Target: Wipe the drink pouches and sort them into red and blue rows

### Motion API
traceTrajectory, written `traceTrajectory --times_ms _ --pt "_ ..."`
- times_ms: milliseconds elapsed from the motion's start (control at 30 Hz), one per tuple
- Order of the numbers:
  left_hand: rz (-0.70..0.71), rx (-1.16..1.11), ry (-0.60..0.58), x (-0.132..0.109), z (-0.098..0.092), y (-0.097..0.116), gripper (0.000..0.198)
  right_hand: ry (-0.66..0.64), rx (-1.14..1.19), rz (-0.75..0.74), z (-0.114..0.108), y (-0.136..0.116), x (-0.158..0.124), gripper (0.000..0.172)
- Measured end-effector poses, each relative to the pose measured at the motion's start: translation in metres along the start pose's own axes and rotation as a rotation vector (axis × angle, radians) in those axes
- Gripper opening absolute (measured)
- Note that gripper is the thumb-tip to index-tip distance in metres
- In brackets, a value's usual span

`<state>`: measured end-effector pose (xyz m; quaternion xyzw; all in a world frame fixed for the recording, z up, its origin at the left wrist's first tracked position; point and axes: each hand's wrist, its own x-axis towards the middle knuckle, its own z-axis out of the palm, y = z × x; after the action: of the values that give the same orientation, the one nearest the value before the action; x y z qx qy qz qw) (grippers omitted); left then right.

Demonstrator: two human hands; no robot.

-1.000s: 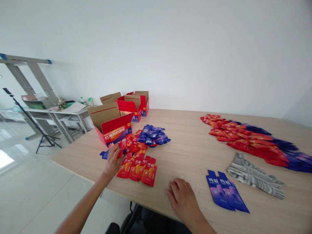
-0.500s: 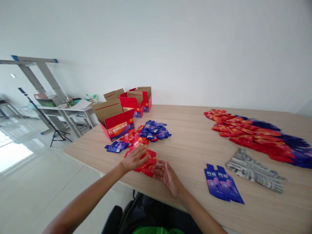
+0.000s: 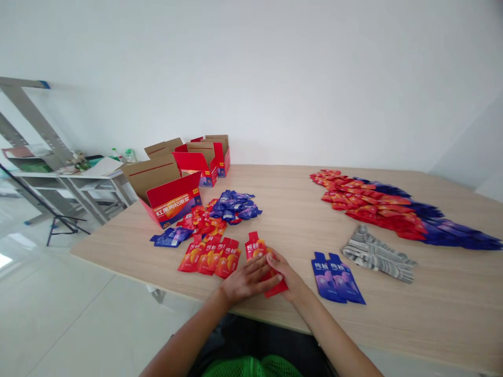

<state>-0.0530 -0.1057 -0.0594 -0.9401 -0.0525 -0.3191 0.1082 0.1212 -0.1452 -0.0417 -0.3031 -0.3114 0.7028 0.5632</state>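
A red pouch [image 3: 254,244] with an orange fruit print stands out under both hands near the table's front edge. My left hand [image 3: 251,278] lies across its front with fingers stretched flat. From the right side, my right hand [image 3: 283,272] grips the pouch, the thumb over its front and the other fingers hidden behind. Left of my hands, several red pouches [image 3: 211,255] lie overlapped in a row. Behind that row are a loose heap of red pouches [image 3: 204,222] and a heap of blue pouches [image 3: 234,205]. Two blue pouches [image 3: 336,277] overlap to the right.
Open red cartons [image 3: 178,201] stand at the left back. A blue pouch [image 3: 172,237] lies by the nearest carton. At right are a striped grey cloth piece [image 3: 375,254] and long stacks of red and blue pouches [image 3: 377,209]. The wooden table [image 3: 291,209] meets a white wall.
Both hands have moved right, away from the red heap, and now meet on one red pouch. Several red pouches now lie in a neat row where the hands were. The view has shifted right.
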Motion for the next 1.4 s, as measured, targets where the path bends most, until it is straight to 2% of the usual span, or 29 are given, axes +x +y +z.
traceTrajectory --times_ms 167,267,367,433,567,633,767,833,900,1000,1100,1167,1300,1400 --pt "-0.099 0.016 0.107 -0.005 0.002 0.004 0.061 0.079 0.004 -0.029 0.001 0.004 0.004 0.045" --pt "-0.330 -0.018 0.166 -0.009 0.002 0.009 0.085 0.130 -0.024 -0.044 0.002 0.006 0.006 0.047" --pt "-0.536 -0.146 0.148 -0.016 0.002 0.014 0.109 0.197 -0.063 -0.081 0.002 0.007 0.007 0.048" --pt "-0.637 -0.277 0.142 -0.020 0.002 0.015 0.107 0.218 -0.101 -0.132 0.004 0.008 0.006 0.049" --pt "-0.831 -0.557 0.214 -0.020 0.005 0.019 0.086 0.181 -0.176 -0.206 0.007 0.012 0.007 0.050" --pt "-0.936 -0.711 0.318 -0.013 0.010 0.023 0.082 0.192 -0.233 -0.252 0.008 0.015 0.009 0.049" --pt "-1.163 -0.962 0.599 0.003 0.027 0.029 0.071 0.267 -0.338 -0.308 0.005 0.019 0.013 0.046" --pt "-1.194 -1.029 0.631 0.008 0.033 0.029 0.059 0.304 -0.385 -0.327 0.002 0.021 0.015 0.046" --pt "-1.165 -1.103 0.620 0.009 0.037 0.026 0.052 0.340 -0.410 -0.347 0.000 0.022 0.017 0.048" --pt "-1.178 -1.180 0.634 0.007 0.039 0.022 0.050 0.397 -0.397 -0.371 0.000 0.022 0.017 0.048" --pt "-1.234 -1.148 0.661 0.006 0.039 0.022 0.046 0.455 -0.336 -0.383 0.004 0.019 0.015 0.043" --pt "-1.224 -1.170 0.666 0.007 0.036 0.024 0.047 0.456 -0.246 -0.353 0.006 0.017 0.015 0.043" --pt "-1.167 -1.334 0.713 0.009 0.024 0.028 0.062 0.469 -0.063 -0.255 0.004 0.016 0.017 0.053" --pt "-1.103 -1.362 0.675 0.010 0.018 0.029 0.058 0.468 0.048 -0.147 -0.007 0.018 0.021 0.062"
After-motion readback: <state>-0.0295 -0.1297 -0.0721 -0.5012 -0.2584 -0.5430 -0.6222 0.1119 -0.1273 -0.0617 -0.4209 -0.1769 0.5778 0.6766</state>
